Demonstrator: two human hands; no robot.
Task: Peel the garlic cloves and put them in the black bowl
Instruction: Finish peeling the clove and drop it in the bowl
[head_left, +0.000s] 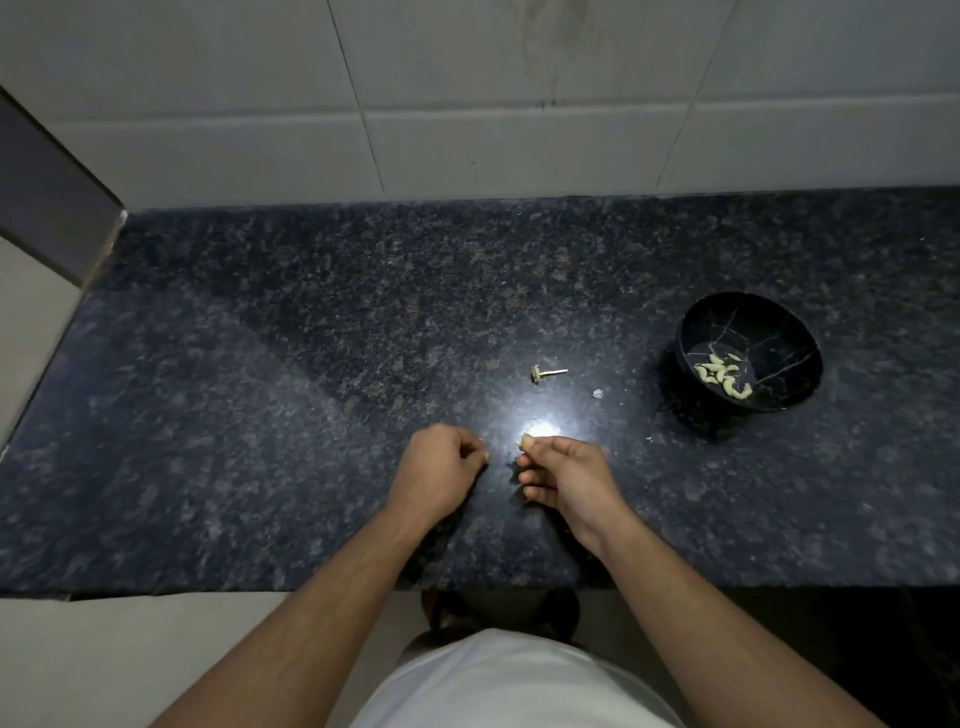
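The black bowl (779, 332) stands tilted on the dark granite counter at the right, with several pale peeled garlic cloves (723, 375) in its bottom. My right hand (566, 480) hovers low over the counter's front middle and pinches a small pale garlic clove (521, 442) between thumb and forefinger. My left hand (439, 470) is just left of it, fingers curled in; whether it holds anything is hidden.
A dry garlic stem with its root end (544, 373) lies on the counter beyond my hands. A small scrap of skin (598, 393) lies nearer the bowl. A tiled wall rises behind the granite counter (260, 389), and a bright light glare sits by my fingertips.
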